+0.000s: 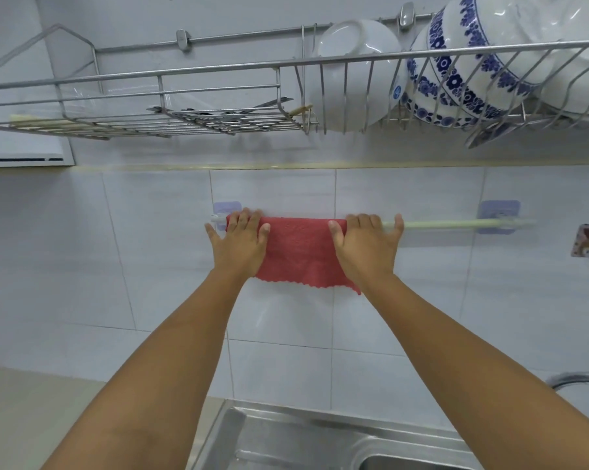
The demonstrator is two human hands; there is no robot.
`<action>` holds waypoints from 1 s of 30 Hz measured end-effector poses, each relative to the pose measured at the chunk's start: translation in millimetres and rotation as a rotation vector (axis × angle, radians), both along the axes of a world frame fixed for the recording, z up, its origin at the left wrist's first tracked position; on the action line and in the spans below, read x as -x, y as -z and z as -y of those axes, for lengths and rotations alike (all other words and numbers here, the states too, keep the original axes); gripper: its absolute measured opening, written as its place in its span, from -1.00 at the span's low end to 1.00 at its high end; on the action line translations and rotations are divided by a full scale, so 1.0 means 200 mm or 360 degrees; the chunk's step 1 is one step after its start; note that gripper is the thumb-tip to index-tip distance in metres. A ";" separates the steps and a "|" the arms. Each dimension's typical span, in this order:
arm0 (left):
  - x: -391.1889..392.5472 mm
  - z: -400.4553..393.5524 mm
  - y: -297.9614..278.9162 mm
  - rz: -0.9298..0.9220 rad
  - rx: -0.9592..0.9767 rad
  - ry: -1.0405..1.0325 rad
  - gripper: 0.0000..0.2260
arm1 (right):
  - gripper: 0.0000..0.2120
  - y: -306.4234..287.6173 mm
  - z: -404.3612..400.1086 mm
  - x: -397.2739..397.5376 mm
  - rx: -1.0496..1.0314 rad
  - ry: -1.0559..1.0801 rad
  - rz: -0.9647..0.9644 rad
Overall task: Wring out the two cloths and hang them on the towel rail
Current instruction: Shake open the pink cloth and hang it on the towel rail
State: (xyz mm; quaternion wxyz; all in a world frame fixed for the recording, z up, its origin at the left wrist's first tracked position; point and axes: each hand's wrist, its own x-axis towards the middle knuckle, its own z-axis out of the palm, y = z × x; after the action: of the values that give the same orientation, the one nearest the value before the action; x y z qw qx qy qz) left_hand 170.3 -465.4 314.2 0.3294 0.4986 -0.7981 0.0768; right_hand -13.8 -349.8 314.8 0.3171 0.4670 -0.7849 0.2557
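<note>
From the head view, a pale tiled wall (151,259) is seen, with a steel sink (286,439) below the arms and a wire dish rack (218,93) above the fingers, in which white and blue-patterned bowls (462,62) are stacked. A pale green towel rail (455,224) is fixed to the tiles. A red cloth (300,249), textured and scallop-edged, is draped over the rail between the hands. The left hand (240,244) is laid flat on its left edge, fingers (249,218) spread over the rail. The right hand (367,245) is pressed on its right edge, fingers (364,220) open, curled over the rail.
</note>
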 end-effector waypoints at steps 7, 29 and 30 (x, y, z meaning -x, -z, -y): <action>-0.01 -0.06 0.14 -0.0101 0.0117 0.0067 -0.50 | -0.63 0.01 -0.05 0.06 0.0255 -0.0280 0.0086; -0.06 -0.01 0.11 0.0046 0.0039 0.0004 -0.49 | -0.52 0.06 -0.06 0.10 0.0056 -0.0283 -0.0122; -0.06 -0.01 0.11 0.0048 0.0032 0.0014 -0.48 | -0.50 0.07 -0.07 0.10 0.0034 -0.0279 -0.0127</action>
State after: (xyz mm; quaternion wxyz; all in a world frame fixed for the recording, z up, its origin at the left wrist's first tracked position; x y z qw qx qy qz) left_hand 182.5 -464.1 291.2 0.3228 0.4905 -0.8044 0.0909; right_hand -34.6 -336.6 301.4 0.3293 0.5403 -0.7250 0.2721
